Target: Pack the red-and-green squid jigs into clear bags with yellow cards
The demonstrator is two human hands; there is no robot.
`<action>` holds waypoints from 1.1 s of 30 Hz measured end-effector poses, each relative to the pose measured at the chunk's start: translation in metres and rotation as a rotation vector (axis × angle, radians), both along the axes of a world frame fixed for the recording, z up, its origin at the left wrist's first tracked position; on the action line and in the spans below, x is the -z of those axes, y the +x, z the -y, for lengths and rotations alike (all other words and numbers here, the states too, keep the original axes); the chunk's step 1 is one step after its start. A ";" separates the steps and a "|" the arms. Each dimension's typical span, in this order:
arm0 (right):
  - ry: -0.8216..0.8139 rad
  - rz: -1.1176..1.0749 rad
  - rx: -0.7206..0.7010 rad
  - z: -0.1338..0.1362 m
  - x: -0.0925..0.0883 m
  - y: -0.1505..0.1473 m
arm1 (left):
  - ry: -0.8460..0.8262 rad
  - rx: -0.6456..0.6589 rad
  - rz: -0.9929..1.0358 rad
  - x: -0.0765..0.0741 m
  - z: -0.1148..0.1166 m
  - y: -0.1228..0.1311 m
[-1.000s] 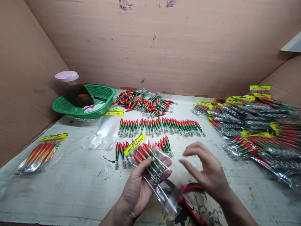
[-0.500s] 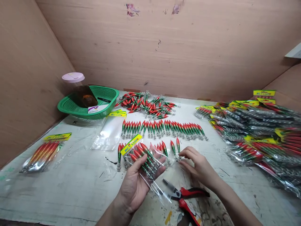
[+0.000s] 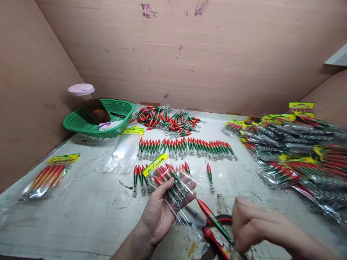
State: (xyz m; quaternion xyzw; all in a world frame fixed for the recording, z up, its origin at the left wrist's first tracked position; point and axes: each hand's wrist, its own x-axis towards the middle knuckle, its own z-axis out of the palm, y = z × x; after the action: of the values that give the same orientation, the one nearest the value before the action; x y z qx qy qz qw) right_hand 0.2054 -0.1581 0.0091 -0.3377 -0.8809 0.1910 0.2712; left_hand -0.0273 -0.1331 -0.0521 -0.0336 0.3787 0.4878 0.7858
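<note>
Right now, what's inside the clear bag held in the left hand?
Several red-green lures, overlapping; the left hand covers part of the clear bag, so the exact count is hidden.

At back left, a green basket point(image 3: 126, 121); holds a cup point(image 3: 96, 111) with a pink lid and dark contents, a black pen point(image 3: 118, 115), and a white card point(image 3: 110, 126) at the near side; close to the front, red-and-black pliers point(image 3: 212, 237) with handles spread, partly hidden, lying on a stained patch of the pale table point(image 3: 81, 220); at mid-left, a thin black scrap point(image 3: 126, 185); behind, a tall brown wall point(image 3: 176, 76) with purple smears point(image 3: 149, 11) high up; at upper right, a white object point(image 3: 337, 57), cut off by the edge
</note>
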 end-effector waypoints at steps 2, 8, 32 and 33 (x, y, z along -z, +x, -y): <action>-0.085 0.058 -0.105 -0.002 0.005 -0.016 | 0.002 0.025 -0.008 -0.001 0.002 0.003; 0.287 -0.029 0.103 -0.005 0.031 -0.039 | 0.072 0.098 0.042 0.000 0.006 0.004; 0.132 -0.238 0.296 -0.002 0.043 -0.044 | 0.129 0.203 0.095 0.000 0.014 0.009; 0.111 -0.233 0.302 0.003 0.044 -0.038 | 0.143 0.224 0.095 0.000 0.014 0.010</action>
State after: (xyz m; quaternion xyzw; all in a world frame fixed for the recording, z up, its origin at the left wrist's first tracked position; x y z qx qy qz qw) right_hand 0.1669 -0.1606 -0.0350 -0.4263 -0.7920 0.1371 0.4149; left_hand -0.0177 -0.1475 -0.0520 0.0418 0.3069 0.4207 0.8527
